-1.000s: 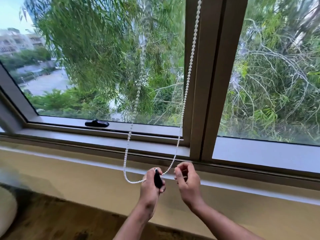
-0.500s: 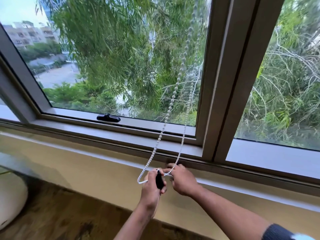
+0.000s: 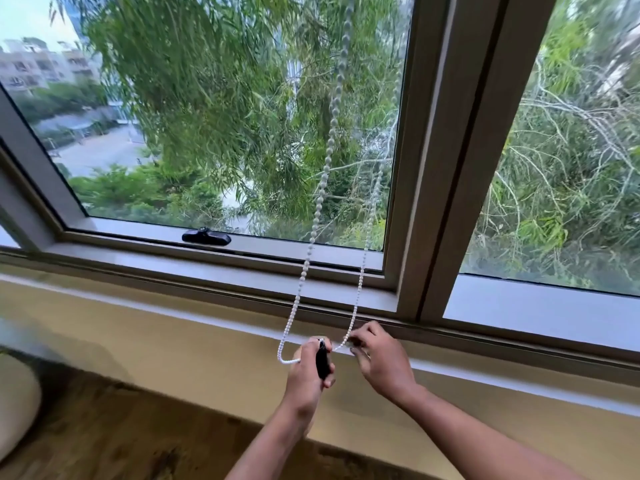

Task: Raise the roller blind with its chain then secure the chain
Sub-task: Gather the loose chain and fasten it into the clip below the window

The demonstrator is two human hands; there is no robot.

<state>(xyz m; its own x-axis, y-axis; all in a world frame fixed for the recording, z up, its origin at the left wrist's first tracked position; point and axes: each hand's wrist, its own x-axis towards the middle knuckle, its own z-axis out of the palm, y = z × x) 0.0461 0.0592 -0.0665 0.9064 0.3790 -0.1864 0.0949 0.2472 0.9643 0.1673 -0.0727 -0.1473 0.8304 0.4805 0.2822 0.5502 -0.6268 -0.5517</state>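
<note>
A white beaded chain [image 3: 325, 174] hangs in a loop down the window glass, its bottom curving just below the sill. My left hand [image 3: 310, 372] is closed around a small black chain holder [image 3: 322, 360], with the loop's lowest beads running into its top. My right hand [image 3: 379, 358] pinches the right strand of the chain [image 3: 356, 306] between thumb and fingertips, close beside the left hand. The roller blind itself is out of view above the frame.
The window frame's thick vertical post [image 3: 450, 168] stands right of the chain. A black window latch [image 3: 206, 236] sits on the lower frame, left of the chain. The sill ledge [image 3: 173, 306] runs under both hands. A wooden surface [image 3: 121, 427] lies below.
My right hand has closed in on the left and taken the right strand of the chain. The chain loop has narrowed, and the view has shifted left.
</note>
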